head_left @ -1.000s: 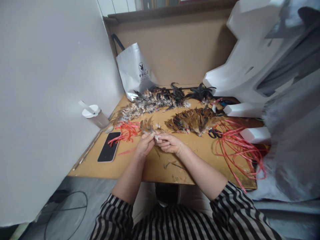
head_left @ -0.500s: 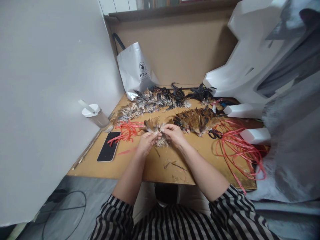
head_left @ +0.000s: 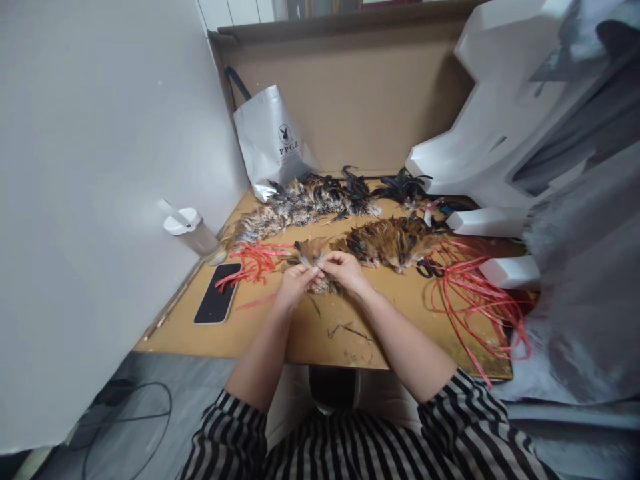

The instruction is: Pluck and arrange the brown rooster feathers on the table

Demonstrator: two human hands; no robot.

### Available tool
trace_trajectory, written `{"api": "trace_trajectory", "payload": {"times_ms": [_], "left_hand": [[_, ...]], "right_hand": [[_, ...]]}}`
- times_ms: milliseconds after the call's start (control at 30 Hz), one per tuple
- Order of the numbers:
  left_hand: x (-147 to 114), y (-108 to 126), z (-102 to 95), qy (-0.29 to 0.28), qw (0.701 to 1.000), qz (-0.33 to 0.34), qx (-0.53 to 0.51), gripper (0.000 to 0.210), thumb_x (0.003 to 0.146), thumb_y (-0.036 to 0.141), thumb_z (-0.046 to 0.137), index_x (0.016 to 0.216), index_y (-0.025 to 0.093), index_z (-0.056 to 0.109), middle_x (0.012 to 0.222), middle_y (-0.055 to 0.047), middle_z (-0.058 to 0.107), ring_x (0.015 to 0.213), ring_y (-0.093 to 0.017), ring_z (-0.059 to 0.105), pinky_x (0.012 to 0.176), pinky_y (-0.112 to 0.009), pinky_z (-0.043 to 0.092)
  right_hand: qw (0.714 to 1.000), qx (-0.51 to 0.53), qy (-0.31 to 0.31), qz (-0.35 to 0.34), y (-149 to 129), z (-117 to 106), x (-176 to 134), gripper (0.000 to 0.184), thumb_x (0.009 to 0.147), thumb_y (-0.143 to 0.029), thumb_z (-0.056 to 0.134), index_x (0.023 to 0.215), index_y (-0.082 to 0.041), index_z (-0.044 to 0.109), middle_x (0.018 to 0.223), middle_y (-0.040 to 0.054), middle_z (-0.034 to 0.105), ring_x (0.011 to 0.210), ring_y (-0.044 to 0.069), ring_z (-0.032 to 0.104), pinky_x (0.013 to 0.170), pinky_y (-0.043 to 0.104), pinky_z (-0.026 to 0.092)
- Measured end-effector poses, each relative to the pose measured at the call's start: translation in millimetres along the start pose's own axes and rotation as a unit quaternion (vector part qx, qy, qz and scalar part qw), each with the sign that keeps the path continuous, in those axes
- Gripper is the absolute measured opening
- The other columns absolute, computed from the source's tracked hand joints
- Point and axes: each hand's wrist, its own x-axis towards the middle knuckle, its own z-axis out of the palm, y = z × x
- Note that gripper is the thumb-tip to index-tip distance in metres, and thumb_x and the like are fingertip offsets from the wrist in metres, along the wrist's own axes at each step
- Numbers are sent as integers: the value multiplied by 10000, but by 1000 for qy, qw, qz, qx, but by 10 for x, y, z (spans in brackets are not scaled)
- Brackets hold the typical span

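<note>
Both my hands meet over the table's front middle, fingertips pinched together at a small bunch of brown feathers [head_left: 311, 249]. My left hand [head_left: 296, 283] is closed on the base of that bunch, and my right hand [head_left: 347, 269] pinches the same spot from the other side. The fingers hide the quill ends. Below the hands lie more pale, fluffy feathers [head_left: 327, 287], partly covered. Just right of my right hand is a pile of brown and black feathers [head_left: 393, 240]. Red plastic strips [head_left: 257, 260] lie to the left of my left hand.
A phone [head_left: 217, 293] and a lidded cup [head_left: 189, 230] are at the left. Behind lie grey-black feather bundles [head_left: 310, 197] and a silver bag [head_left: 270, 140]. Black-handled scissors [head_left: 430, 268], a tangle of red strips [head_left: 480, 303] and white foam [head_left: 510, 272] fill the right.
The fingertips have drawn closer together at the bunch. The feathers above them have shifted and now fan upright, showing more brown.
</note>
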Motion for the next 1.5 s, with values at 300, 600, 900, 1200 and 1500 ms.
{"api": "trace_trajectory", "payload": {"times_ms": [300, 600, 900, 1200, 1500], "left_hand": [[20, -43, 8, 6, 1000, 4, 28, 248, 624, 333, 685, 707, 100, 663, 646, -80, 653, 526, -113, 576, 474, -203, 412], [21, -36, -7, 8, 995, 65, 80, 216, 654, 327, 658, 662, 111, 650, 541, -33, 609, 437, -77, 516, 464, -203, 423], [0, -26, 1, -13, 994, 54, 98, 289, 657, 375, 641, 752, 102, 656, 641, -68, 660, 494, -108, 567, 482, -224, 448], [-31, 22, 52, -24, 995, 36, 89, 266, 654, 359, 649, 722, 102, 659, 567, -50, 633, 421, -81, 510, 439, -204, 398], [32, -9, -19, 53, 996, 69, 17, 255, 671, 356, 636, 710, 105, 648, 563, -25, 608, 401, -42, 456, 420, -173, 353]], "right_hand": [[1000, 28, 7, -8, 42, -9, 25, 283, 515, -350, 720, 589, -145, 541, 514, -42, 532, 447, 61, 430, 448, 191, 316], [999, -24, -32, -29, -34, -36, -7, 278, 559, -382, 696, 585, -142, 558, 496, -34, 544, 444, 67, 439, 475, 205, 354], [999, -19, -34, -34, -66, -41, -27, 263, 535, -344, 724, 547, -128, 575, 492, -30, 540, 463, 74, 452, 470, 209, 339], [996, 49, -66, 25, -37, -48, -24, 284, 524, -346, 734, 587, -136, 554, 467, -34, 528, 391, 49, 397, 391, 180, 259], [979, -198, 42, -34, -122, -456, 158, 259, 588, -361, 654, 684, -121, 657, 597, 12, 603, 497, 73, 443, 501, 208, 345]]}}
